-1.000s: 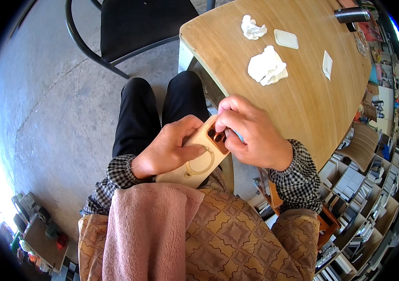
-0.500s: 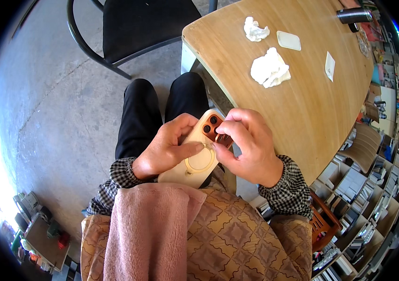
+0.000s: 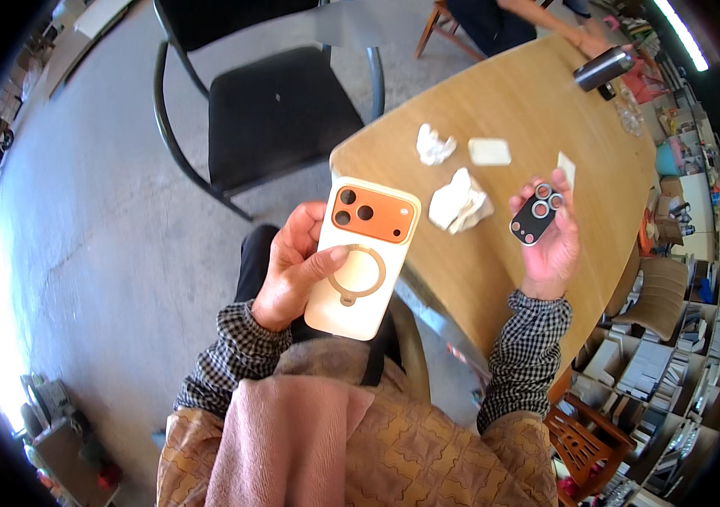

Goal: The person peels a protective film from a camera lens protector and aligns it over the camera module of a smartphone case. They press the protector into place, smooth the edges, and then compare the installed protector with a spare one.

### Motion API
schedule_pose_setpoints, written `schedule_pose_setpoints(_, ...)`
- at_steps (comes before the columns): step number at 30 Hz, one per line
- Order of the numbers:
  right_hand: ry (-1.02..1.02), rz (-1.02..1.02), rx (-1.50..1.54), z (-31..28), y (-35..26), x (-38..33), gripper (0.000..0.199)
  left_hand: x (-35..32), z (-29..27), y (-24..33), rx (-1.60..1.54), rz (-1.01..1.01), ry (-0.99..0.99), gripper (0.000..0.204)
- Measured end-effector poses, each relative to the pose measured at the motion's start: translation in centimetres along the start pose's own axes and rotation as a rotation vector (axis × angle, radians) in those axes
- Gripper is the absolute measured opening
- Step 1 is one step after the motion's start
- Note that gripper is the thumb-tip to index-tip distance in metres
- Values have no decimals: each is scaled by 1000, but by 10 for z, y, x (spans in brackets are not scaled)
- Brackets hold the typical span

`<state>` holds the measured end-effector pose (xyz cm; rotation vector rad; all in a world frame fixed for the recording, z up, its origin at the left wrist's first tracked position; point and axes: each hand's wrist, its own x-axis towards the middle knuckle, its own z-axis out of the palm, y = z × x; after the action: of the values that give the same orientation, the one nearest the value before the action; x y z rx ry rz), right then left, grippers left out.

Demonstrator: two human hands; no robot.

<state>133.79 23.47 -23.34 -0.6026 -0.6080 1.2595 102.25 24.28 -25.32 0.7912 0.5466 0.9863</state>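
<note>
"Where was the phone (image 3: pixel 358 264)?"

"Left hand (image 3: pixel 294 269) pinched its edge, near the table's (image 3: pixel 465 283) corner."

"And the right hand (image 3: pixel 554 247)?"

"That held a lens plate (image 3: pixel 532 221) between bent fingers."

"Any lettering?"

"Too small to tell."

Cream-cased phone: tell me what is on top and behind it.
On the back of the phone are an orange camera panel, a ring and the thumb of the left hand. Its far side faces away, so any fingertips behind it cannot be seen.
</note>
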Motion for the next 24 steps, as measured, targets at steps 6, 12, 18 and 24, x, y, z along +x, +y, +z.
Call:
schedule_pose_setpoints(6, 178, -42, 248, -97, -2, 20, 37, 61, 33, 12, 111, 203, -147, 34)
schedule_pose_setpoints(12, 197, -66, 338, -117, -9, 22, 34, 105, 85, 8, 35, 220, -228, 36)
schedule_pose_setpoints(18, 258, -129, 478, -134, -18, 28, 34, 137, 126, -14, -2, 235, -319, 39)
schedule_pose_setpoints(24, 262, -153, 515, -141, -25, 36, 35, 168, 157, -27, 6, 246, -517, 42)
